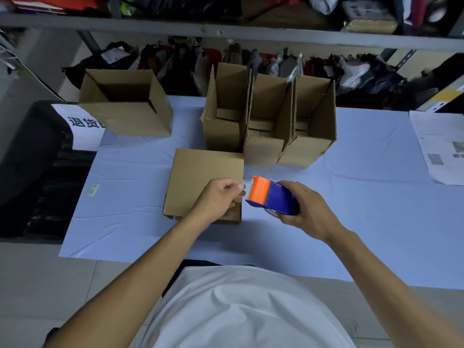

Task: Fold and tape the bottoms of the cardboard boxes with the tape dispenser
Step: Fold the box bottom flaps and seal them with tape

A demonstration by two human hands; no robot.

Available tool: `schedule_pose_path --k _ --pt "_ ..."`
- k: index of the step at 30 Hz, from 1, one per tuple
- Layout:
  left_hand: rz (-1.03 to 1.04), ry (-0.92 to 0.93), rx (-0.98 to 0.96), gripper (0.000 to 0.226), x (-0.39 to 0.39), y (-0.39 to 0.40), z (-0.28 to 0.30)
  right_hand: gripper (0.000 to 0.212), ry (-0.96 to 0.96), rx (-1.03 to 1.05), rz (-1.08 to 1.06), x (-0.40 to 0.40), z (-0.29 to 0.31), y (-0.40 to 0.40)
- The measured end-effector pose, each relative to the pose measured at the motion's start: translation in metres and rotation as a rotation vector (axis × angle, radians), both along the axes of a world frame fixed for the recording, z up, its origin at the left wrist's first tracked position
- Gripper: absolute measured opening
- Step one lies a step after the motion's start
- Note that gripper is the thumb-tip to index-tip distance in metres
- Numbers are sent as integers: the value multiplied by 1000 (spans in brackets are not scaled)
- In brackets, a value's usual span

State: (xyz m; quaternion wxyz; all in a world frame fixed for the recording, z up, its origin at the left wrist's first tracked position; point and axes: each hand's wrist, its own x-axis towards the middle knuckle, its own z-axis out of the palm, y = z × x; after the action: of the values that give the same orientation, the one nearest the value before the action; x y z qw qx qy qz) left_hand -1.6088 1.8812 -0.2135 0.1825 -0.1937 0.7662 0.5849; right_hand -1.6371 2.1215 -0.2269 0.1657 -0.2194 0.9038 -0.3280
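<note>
The fingers of the left hand are curled in toward the thumb, pinched together just beside the orange front of the tape dispenser — whether they hold a tape end I cannot tell, as nothing clear shows between them. The right hand wraps its fingers round the blue body of the dispenser from the side and below, holding it tilted above the surface, orange end toward the left hand.

Under the left hand lies a cardboard box turned bottom-up, its flaps folded flat; the left wrist crosses its near right corner. Just behind it stand three open boxes side by side, touching, with their top flaps upright. Well to the left, at the far edge of the surface, sits another open box, partly over a white printed sign. Printed sheets lie at the far right edge. Behind the surface runs a shelf — bags and parcels are crowded on it and beneath it.
</note>
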Motion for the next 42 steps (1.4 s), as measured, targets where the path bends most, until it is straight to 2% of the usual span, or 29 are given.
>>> schedule_pose_path --k 6,11,14,21,28,33,37,42 --pt "66 31 136 13 0 -5 8 73 12 -9 30 0 7 -7" --pt "48 -66 260 21 -3 -5 14 74 35 -43 31 -3 12 -14" --pt "7 -108 266 26 -5 -5 15 76 20 -44 40 -3 14 -18" --pt "76 -109 340 17 -4 -9 13 75 23 -39 37 -5 14 -16" --pt "56 -168 380 12 -5 -16 10 76 8 -31 50 -2 11 -17" --pt "34 -220 491 14 -5 -16 11 76 1 -21 45 -2 11 -18" --pt "-1 -235 487 22 -4 -17 11 76 1 -36 46 -2 13 -19" --pt "18 -175 375 17 -1 -13 11 76 8 -34 51 -1 14 -21"
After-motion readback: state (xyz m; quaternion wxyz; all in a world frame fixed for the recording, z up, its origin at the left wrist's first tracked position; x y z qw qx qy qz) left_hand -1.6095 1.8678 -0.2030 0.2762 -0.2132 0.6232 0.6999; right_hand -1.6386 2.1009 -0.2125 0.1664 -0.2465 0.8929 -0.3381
